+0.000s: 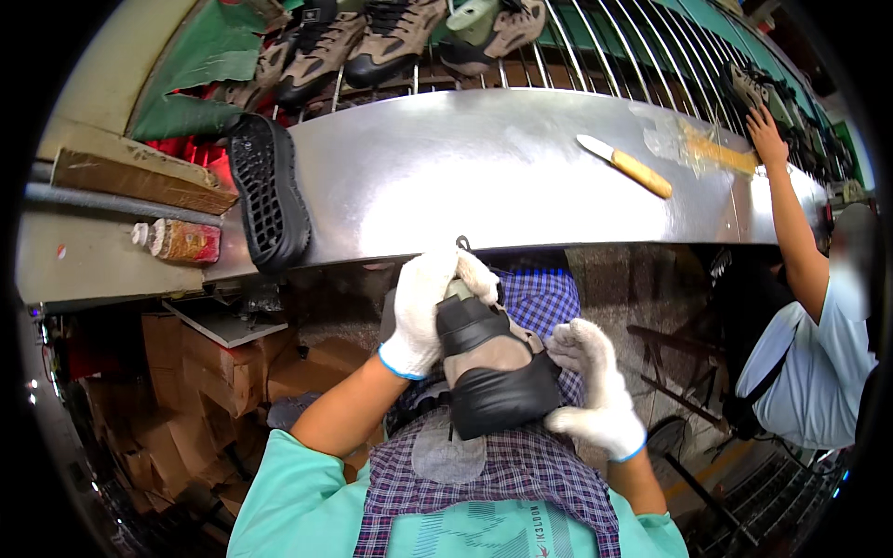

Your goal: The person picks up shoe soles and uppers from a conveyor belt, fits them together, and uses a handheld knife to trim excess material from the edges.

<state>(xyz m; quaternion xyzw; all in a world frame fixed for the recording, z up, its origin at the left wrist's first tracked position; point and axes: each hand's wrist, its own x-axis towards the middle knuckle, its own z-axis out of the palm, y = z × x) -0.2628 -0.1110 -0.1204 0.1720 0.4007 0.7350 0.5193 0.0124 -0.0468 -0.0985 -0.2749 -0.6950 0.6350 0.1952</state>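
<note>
Both my hands wear white knit gloves. My left hand (423, 312) grips the heel end of a tan and black shoe upper (491, 367) that rests on my lap over a checked apron (521, 465). At the shoe's toe end, my right hand (595, 391) presses against its side with the fingers spread. The shoe's underside is hidden from me.
A steel bench (465, 177) runs across in front, with a black shoe sole (270, 191) at its left edge and a wooden-handled knife (625, 166) on it. A glue bottle (181, 240) lies left. Finished shoes (372, 42) sit on a wire rack. Another person (805, 307) reaches up at right. Cardboard boxes (214, 367) stand below left.
</note>
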